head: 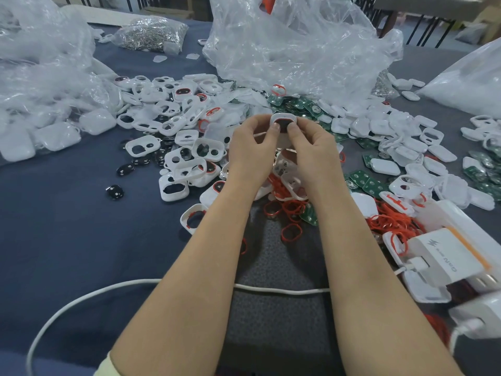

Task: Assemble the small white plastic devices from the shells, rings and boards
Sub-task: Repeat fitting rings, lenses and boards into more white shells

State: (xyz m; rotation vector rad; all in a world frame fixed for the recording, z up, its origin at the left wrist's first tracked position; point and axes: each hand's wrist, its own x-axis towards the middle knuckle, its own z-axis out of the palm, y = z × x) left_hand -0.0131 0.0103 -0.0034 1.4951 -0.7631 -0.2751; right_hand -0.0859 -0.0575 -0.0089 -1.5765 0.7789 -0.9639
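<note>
While both hands meet over the middle of the work, the left hand point(250, 143) and the right hand point(311, 147) pinch one white shell point(283, 116) between them, fingers curled behind it and both thumbs pressed on its near face. It sits at the fingertips, clear of the tabletop point(67, 226). Its long axis runs side to side from one hand to the other, so neither hand is nearer. A red ring point(279, 120) lines its opening. The dark part inside may be a seated insert, though the thumbs cover too much to be sure. Seating it looks like a push of the thumbs away from the person. Further out, loose shells point(189, 153) lie left of the left hand, green boards point(298, 104) beyond the fingertips, red rings point(390, 223) right of the right forearm.
</note>
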